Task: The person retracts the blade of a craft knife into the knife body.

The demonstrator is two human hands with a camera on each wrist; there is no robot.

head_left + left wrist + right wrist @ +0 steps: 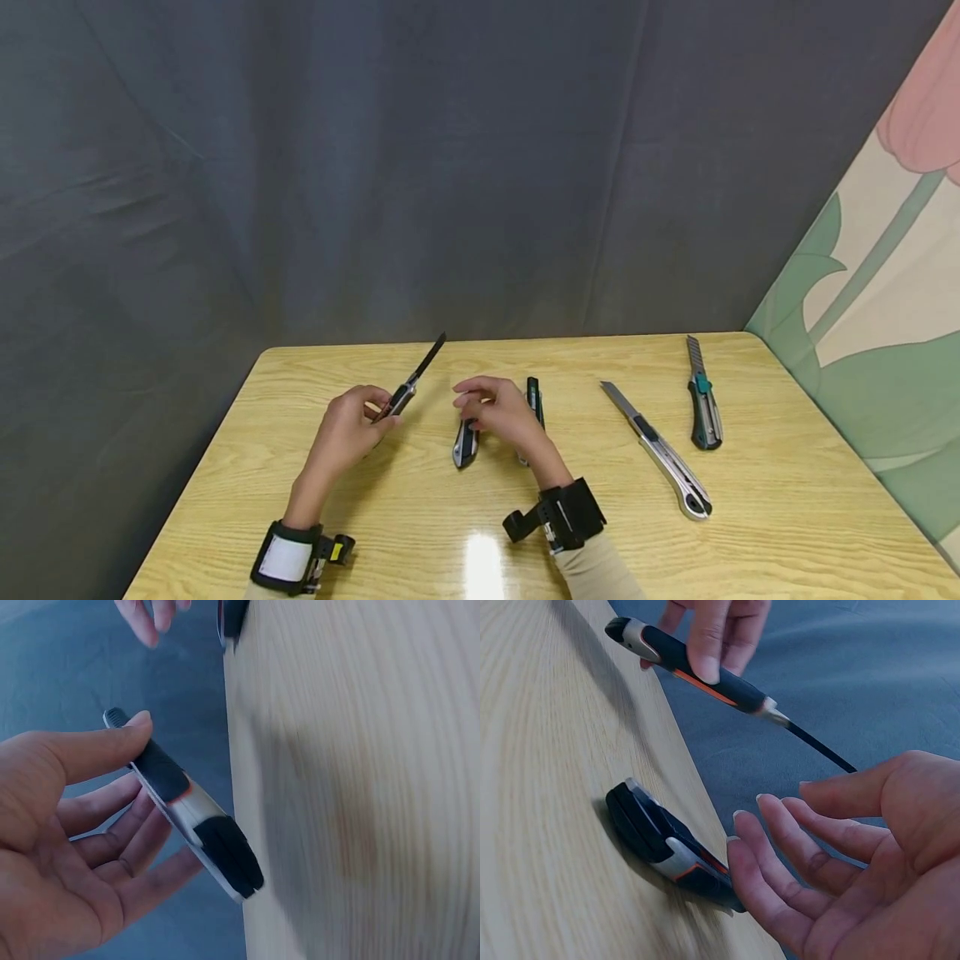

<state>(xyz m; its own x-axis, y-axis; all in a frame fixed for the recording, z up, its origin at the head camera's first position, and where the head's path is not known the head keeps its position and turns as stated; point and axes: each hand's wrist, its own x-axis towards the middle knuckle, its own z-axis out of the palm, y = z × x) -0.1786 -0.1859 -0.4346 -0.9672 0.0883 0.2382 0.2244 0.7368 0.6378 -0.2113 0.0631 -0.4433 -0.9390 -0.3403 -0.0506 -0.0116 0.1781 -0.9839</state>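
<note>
My left hand (351, 435) holds a black-and-silver utility knife (682, 660) with orange trim above the table, thumb on the handle. Its long dark blade (431, 355) is extended and points up and away to the right. My right hand (504, 410) has loosely bent fingers with nothing between them. Below it on the table lies a second black, silver and orange utility knife (660, 838), partly covered by the hand in the head view. In the right wrist view the fingertips (744, 851) overlap the end of this knife.
Just right of my right hand lies a dark green cutter (534, 395), partly hidden by it. Farther right are a silver snap-off knife (667, 458) and a grey-and-teal one (705, 412), both with blades out. A dark curtain (480, 167) hangs behind the wooden table (787, 500).
</note>
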